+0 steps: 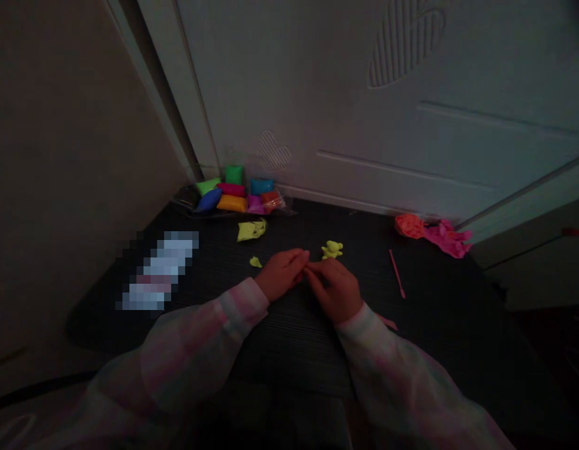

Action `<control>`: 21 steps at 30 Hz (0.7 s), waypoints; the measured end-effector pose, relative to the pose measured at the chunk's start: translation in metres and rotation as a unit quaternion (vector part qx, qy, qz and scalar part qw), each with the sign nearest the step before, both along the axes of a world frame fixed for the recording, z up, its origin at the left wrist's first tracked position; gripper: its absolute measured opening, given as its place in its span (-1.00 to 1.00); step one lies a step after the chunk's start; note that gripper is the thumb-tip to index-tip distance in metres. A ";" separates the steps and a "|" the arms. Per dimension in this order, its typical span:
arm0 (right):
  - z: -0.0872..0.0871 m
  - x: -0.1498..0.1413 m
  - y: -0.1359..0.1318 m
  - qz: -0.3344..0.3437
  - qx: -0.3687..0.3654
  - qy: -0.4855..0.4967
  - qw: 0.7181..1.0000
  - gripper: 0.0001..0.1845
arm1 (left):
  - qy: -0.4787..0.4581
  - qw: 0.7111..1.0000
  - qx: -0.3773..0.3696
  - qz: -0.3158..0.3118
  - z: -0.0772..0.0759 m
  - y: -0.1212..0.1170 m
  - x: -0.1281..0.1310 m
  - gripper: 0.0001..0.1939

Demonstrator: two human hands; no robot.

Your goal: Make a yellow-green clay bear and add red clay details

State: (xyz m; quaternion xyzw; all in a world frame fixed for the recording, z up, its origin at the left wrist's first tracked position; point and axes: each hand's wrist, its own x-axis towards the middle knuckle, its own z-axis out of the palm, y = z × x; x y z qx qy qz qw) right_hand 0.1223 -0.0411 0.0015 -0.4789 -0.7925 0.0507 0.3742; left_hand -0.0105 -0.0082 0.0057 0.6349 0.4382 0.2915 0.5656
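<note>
Pale panel point(317, 94) with ribbed heart reliefs, behind; dark table point(293, 350), wood-grained, dimly lit, below it on my feed. Item: left hand point(283, 275), fingers narrowed and pinched, tips meeting those of the right hand point(336, 289) over the middle of the table. Item: right hand, thumb and forefinger also drawn close; whether either grips a small piece, I cannot tell. Item: figure point(333, 249), yellow, with head and short limbs, on the table just beyond the right hand. Item: scrap point(255, 262), yellow, beside the left hand; farther back, wrapper point(248, 231), yellow, crumpled at one end. Item: clear bag point(288, 204) of many-coloured packets point(232, 203), against the panel. Item: stick point(396, 273), pink, slender, well right of the hands. Item: crumpled orange bundle point(410, 225) and pink bundle point(451, 239), touching, far right. Item: pale object point(162, 269), far left, pixelated.
</note>
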 end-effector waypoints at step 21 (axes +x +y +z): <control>-0.001 0.000 0.001 -0.001 0.019 0.031 0.999 -0.91 | -0.092 0.989 -0.111 -0.033 -0.002 0.000 0.000 -0.67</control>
